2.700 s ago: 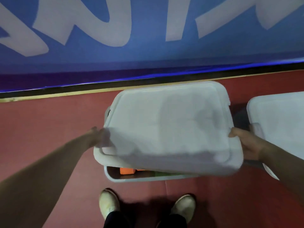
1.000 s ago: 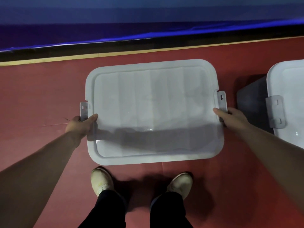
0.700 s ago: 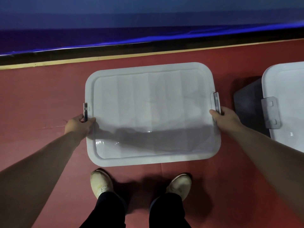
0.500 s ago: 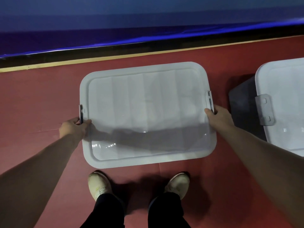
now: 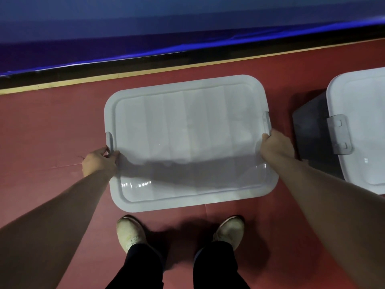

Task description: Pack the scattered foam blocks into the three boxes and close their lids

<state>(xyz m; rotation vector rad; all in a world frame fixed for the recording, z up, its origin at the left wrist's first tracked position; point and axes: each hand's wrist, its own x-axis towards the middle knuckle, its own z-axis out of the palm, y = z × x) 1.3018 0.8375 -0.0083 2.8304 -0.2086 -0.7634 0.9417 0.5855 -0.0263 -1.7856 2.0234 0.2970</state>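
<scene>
The left hand (image 5: 99,161) is pinching the near end of the left latch (image 5: 109,141), fingers curled round it; the right hand (image 5: 275,144) is gripping the near end of the right latch (image 5: 266,122), its fingertips hidden behind the knuckles; whether either latch is snapped down is hard to tell; both are lying against the short edges of the lid (image 5: 187,126), which is sitting flat and hiding the box beneath and its contents; a shadow is darkening the lid's near half; to the right, well apart, a second box (image 5: 308,138) is standing lidded, cut off by the frame; everything is resting on the red floor (image 5: 52,122); two pale shoes (image 5: 130,232) are standing just near of the lid.
</scene>
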